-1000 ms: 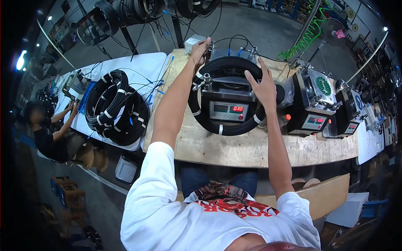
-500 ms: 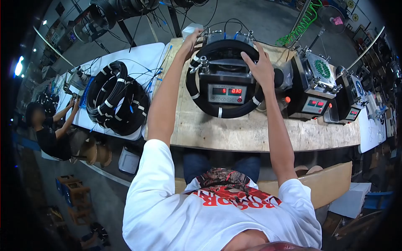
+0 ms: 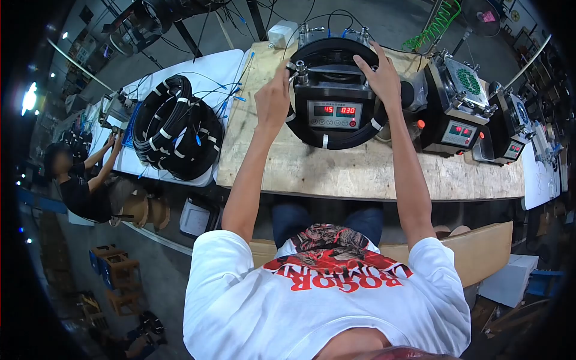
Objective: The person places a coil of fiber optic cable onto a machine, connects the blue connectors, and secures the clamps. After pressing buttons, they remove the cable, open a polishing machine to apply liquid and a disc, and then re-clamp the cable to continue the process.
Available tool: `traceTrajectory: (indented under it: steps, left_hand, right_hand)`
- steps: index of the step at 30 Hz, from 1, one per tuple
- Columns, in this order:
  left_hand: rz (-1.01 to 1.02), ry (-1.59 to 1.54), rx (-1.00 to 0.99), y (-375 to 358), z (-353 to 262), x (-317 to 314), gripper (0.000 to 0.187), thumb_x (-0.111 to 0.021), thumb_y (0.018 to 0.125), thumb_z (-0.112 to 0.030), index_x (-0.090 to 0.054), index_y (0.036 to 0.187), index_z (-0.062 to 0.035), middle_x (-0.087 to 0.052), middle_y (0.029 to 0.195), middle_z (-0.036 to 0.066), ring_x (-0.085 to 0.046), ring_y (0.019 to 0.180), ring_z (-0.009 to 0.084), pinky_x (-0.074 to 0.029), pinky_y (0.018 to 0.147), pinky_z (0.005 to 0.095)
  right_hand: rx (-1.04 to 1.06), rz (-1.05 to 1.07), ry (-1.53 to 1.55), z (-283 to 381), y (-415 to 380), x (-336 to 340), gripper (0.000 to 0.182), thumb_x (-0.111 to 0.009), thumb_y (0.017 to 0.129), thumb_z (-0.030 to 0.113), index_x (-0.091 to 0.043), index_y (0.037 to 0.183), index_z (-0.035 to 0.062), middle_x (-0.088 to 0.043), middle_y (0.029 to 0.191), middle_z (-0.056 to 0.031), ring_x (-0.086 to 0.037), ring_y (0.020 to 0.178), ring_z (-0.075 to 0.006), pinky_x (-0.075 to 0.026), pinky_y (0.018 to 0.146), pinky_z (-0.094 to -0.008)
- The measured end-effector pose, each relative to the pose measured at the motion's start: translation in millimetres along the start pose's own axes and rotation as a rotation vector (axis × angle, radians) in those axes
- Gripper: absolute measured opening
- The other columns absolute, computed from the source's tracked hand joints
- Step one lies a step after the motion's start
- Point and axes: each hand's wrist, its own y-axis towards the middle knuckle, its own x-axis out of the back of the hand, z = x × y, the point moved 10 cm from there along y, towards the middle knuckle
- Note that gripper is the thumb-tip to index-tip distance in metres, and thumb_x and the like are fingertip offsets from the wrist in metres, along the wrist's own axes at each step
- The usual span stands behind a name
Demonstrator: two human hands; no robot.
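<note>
Left hand (image 3: 272,99) — grip unclear; right hand (image 3: 384,78) spread at coil (image 3: 345,142) — plywood bench (image 3: 336,171), grey floor (image 3: 165,282).

Coiled green hose (image 3: 437,28), person in black (image 3: 84,195), wooden stools (image 3: 119,275)

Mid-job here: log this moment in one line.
left hand: beside coil, left side | right hand: at coil, upper right | coil: looped around display | display: lit red

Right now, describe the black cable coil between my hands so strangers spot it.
On the pale wooden tabletop, find the leftmost black boxy machine with a red-lit display. A round black cable coil frames that display. Unlike the heaped black coils on the left white table, it rings a machine.
</note>
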Motion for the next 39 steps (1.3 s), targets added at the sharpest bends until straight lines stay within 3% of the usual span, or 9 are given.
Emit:
traceTrajectory:
  steps: [2,8,12,16,21,25,28,33,39]
  left_hand:
    - [0.145,0.117,0.239,5.5,18.6,-6.9,0.036,-0.057,0.104,-0.029,-0.059,0.137,-0.0132,-0.073,0.090,0.016,-0.070,0.077,0.0361,-0.054,0.066,0.0446]
    - [0.032,-0.031,-0.065,0.8,-17.4,3.0,0.040,-0.052,0.106,-0.030,-0.050,0.142,-0.0116,-0.071,0.083,0.020,-0.070,0.077,0.0388,-0.052,0.063,0.0489]
    - [0.202,0.044,0.258,-6.5,-21.2,-14.7,0.029,-0.047,0.108,-0.027,-0.046,0.127,-0.0054,-0.071,0.086,0.023,-0.071,0.080,0.0418,-0.053,0.066,0.0512]
    - [0.113,-0.131,0.219,-13.0,-46.2,-29.1,0.025,-0.044,0.108,-0.026,-0.045,0.120,-0.0051,-0.070,0.087,0.024,-0.069,0.083,0.0446,-0.054,0.071,0.0534]
    - [0.114,-0.641,0.132,-26.0,-17.1,-34.9,0.032,-0.056,0.104,-0.021,-0.050,0.127,0.0000,-0.067,0.088,0.020,-0.068,0.077,0.0351,-0.051,0.071,0.0437]
    - [-0.069,-0.408,0.039,-20.2,7.3,-8.6,0.060,-0.081,0.088,-0.036,-0.057,0.135,-0.0063,-0.050,0.101,0.009,-0.051,0.092,0.0218,-0.045,0.083,0.0356]
    - [-0.101,-0.127,-0.003,-13.9,7.1,2.9,0.085,-0.084,0.082,-0.048,-0.047,0.148,-0.0090,-0.047,0.120,0.021,-0.046,0.115,0.0348,-0.038,0.103,0.0433]
    - [0.011,-0.344,-0.015,-4.5,23.7,-34.5,0.088,-0.084,0.081,-0.047,-0.046,0.151,-0.0097,-0.051,0.121,0.019,-0.048,0.116,0.0359,-0.039,0.104,0.0430]
    - [0.102,-0.690,0.053,-3.5,17.3,-38.8,0.081,-0.086,0.085,-0.025,-0.043,0.151,-0.0060,-0.069,0.119,0.018,-0.069,0.103,0.0219,-0.054,0.091,0.0350]
  right_hand:
    - [-0.032,0.035,-0.015,-1.3,-1.5,-1.2,0.078,-0.065,0.088,0.067,-0.049,0.150,0.0222,-0.065,0.123,-0.0218,-0.067,0.107,-0.0352,-0.051,0.093,-0.0457]
    - [-0.006,0.018,-0.005,-0.3,1.4,0.7,0.078,-0.065,0.088,0.066,-0.050,0.149,0.0205,-0.066,0.119,-0.0227,-0.066,0.108,-0.0377,-0.051,0.093,-0.0474]
    - [0.007,-0.006,-0.006,-1.1,0.4,0.3,0.076,-0.066,0.088,0.065,-0.052,0.147,0.0196,-0.065,0.117,-0.0231,-0.065,0.111,-0.0386,-0.051,0.093,-0.0486]
    - [0.086,-0.082,0.045,6.1,-2.5,9.2,0.064,-0.066,0.093,0.055,-0.055,0.143,0.0160,-0.064,0.118,-0.0226,-0.064,0.111,-0.0387,-0.051,0.095,-0.0462]
    - [0.246,-0.298,0.323,-1.5,-7.0,31.6,0.042,-0.063,0.100,0.029,-0.057,0.136,0.0088,-0.062,0.121,-0.0206,-0.062,0.108,-0.0390,-0.048,0.096,-0.0442]
    - [0.088,-0.499,0.282,-40.3,-28.6,36.8,0.029,-0.064,0.097,0.020,-0.058,0.120,0.0023,-0.060,0.114,-0.0196,-0.059,0.107,-0.0365,-0.044,0.098,-0.0457]
    - [0.060,-0.488,-0.039,-17.4,-56.3,49.4,0.027,-0.066,0.096,0.021,-0.057,0.113,0.0027,-0.061,0.106,-0.0180,-0.060,0.104,-0.0355,-0.043,0.095,-0.0494]
    - [0.062,-0.328,0.360,-16.4,-64.5,42.3,0.017,-0.056,0.105,0.014,-0.048,0.104,-0.0016,-0.058,0.066,-0.0138,-0.057,0.057,-0.0216,-0.044,0.057,-0.0356]
    - [0.068,-0.337,0.409,-29.3,-68.5,32.5,0.026,-0.063,0.099,0.007,-0.047,0.117,0.0004,-0.056,0.096,-0.0149,-0.054,0.081,-0.0191,-0.045,0.074,-0.0324]
